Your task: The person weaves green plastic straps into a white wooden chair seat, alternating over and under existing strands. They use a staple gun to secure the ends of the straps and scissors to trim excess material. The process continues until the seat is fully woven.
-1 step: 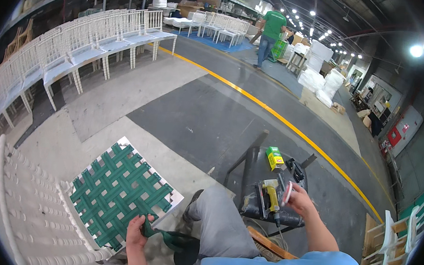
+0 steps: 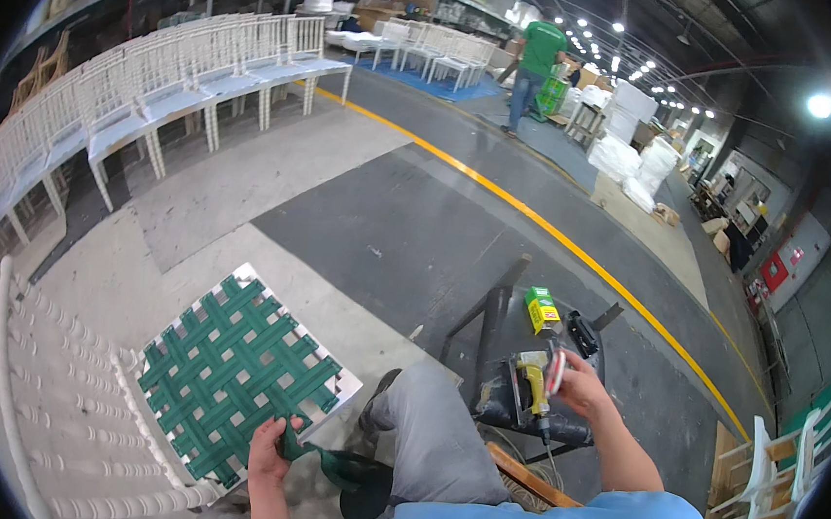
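Right fingers (image 2: 577, 363), seemingly nearer yellow tool (image 2: 531, 368)

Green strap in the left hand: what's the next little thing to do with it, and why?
Maybe the left hand should gently pull the green strap straighter, I'd guess, because it droops in a loose, curvy length beside the woven green chair seat.

Counted: one left hand (image 2: 270, 449), one right hand (image 2: 582, 387), one woven seat (image 2: 231, 367), one staple gun (image 2: 534, 376), one green-yellow box (image 2: 541, 310), one black stool (image 2: 504, 327), one co-worker in green (image 2: 544, 45). Row chairs (image 2: 234, 86) overlap: at least six, exact number unclear.
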Available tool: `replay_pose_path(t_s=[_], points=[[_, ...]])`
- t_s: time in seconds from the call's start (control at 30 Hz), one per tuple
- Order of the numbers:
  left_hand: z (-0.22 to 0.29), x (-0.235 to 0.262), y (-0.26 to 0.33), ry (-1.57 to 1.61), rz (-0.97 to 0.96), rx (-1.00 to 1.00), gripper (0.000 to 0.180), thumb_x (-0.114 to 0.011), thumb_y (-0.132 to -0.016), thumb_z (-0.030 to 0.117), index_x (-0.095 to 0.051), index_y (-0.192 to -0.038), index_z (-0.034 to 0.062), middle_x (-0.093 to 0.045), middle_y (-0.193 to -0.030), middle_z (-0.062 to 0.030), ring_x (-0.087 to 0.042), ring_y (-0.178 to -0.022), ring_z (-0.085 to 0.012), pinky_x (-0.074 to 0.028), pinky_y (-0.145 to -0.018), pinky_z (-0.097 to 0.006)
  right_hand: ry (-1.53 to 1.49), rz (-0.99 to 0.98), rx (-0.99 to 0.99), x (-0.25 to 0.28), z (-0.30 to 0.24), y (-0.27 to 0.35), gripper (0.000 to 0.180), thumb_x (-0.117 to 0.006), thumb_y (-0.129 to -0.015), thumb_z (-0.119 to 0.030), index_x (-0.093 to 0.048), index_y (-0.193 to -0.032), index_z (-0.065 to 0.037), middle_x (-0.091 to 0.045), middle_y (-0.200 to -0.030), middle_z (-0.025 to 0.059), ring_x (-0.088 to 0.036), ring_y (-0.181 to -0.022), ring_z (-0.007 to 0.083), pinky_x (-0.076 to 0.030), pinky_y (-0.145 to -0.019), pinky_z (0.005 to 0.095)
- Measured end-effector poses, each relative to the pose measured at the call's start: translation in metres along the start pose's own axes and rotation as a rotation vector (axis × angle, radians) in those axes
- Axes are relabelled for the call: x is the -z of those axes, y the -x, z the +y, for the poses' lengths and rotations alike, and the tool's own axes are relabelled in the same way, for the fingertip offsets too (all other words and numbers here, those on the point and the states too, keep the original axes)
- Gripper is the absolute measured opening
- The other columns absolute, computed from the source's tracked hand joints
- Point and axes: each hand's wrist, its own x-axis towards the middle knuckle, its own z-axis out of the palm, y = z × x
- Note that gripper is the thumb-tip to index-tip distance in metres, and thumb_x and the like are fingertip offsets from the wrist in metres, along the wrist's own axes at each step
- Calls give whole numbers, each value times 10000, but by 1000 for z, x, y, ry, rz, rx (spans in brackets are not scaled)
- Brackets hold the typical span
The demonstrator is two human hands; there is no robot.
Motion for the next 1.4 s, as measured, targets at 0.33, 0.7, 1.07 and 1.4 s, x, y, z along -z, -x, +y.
replay_pose_path(t_s=[0.33, 0.7, 1.07, 1.4], points=[[30, 4, -9, 155, 104, 80, 223, -627, -1017, 188, -628, -1043, -33, -699, -838, -131, -649, -664, -199, -569, -621, -339, 1539, -938, 884, -274, 41, -41, 634, -797, -795, -552, -613, -1262, -166, -608, -1008, 135, -633, -915, 344, -470, -826, 444], [33, -2, -12, 1, -27, 105, 170, -634, -1017, 181, -666, -1017, 13, -740, -820, -116, -690, -618, -189, -584, -590, -305, 1616, -1328, 1191, -348, 112, -79, 548, -758, -820, -549, -613, -1219, -202, -572, -1000, 101, -645, -926, 275, -397, -824, 433], [33, -19, 21, -61, -204, 74, 211, -619, -1013, 162, -642, -1128, -14, -743, -927, -150, -713, -717, -202, -604, -656, -320, 1343, -1203, 1171, -316, 92, -64, 478, -793, -827, -468, -633, -1165, -171, -601, -897, 117, -664, -789, 362, -525, -700, 496], [-67, -78, 41, -494, -219, 322, 235, -631, -995, 114, -620, -1178, -33, -741, -1059, -132, -718, -795, -226, -604, -755, -371, 1111, 625, 531, 36, 42, 13, 620, -842, -827, -394, -602, -1293, -64, -694, -1174, 202, -681, -1094, 364, -531, -918, 449]])
